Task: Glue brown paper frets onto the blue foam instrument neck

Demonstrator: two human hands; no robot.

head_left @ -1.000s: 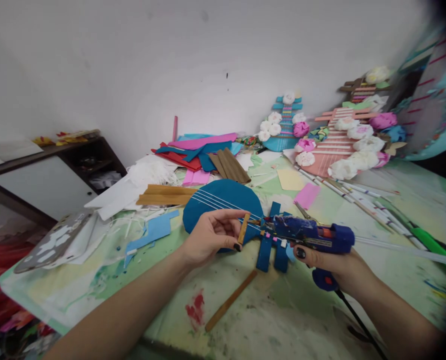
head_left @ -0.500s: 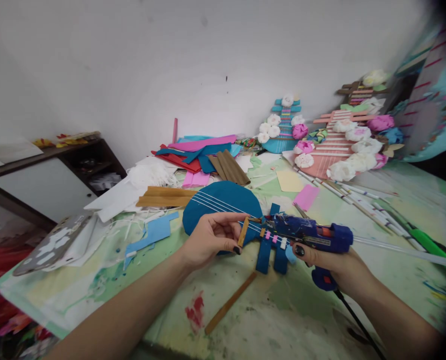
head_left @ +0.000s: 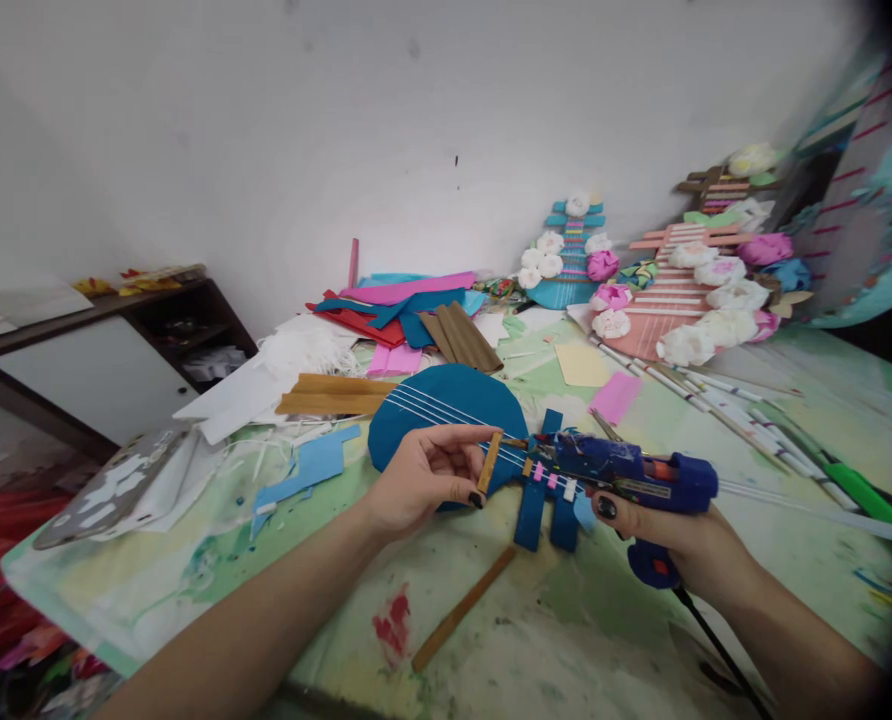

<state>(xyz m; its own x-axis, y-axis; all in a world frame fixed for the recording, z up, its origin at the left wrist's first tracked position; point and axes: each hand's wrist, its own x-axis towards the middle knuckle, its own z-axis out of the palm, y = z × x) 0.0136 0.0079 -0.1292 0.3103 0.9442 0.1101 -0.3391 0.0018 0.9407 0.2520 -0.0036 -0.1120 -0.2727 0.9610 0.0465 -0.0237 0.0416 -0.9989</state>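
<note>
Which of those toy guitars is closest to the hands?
The dark blue guitar, partly hidden behind the left hand; the light blue one, pink one and brown one all sit farther back.

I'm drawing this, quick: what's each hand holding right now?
Left hand: closed, pinching a short brown strip.
Right hand: closed, holding a blue glue gun.

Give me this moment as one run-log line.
Left hand: pinches short strip | Right hand: holds glue gun, nozzle near strip's far end | On table: blue lute, loose strip
</note>
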